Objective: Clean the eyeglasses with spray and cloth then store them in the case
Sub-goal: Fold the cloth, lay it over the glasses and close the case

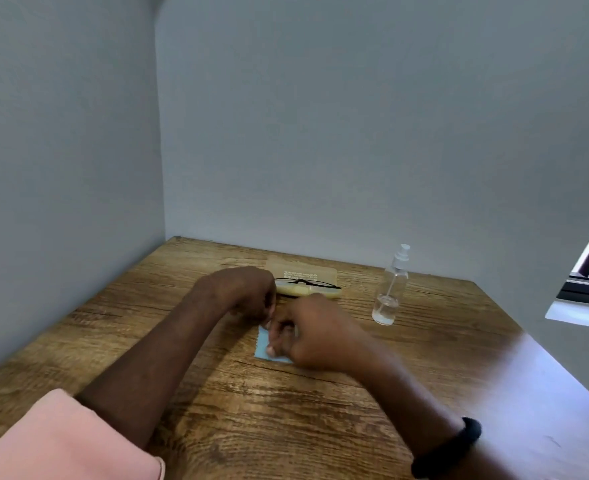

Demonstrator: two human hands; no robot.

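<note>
Black-framed eyeglasses point(308, 283) lie in the open tan case point(301, 268) at the back middle of the wooden table point(286, 427). In front of the case a light blue cloth point(263, 351) lies flat on the wood. My right hand point(306, 332) is curled over the cloth and pinches its upper part, hiding most of it. My left hand point(248, 289) hovers just left of the case with fingers curled down toward the cloth's top edge; what they hold is hidden. A clear spray bottle point(390, 292) stands upright to the right of the case.
Grey walls close the table in at the left and back. A window frame point(587, 271) juts in at the right. A black band sits on the right wrist point(448, 448).
</note>
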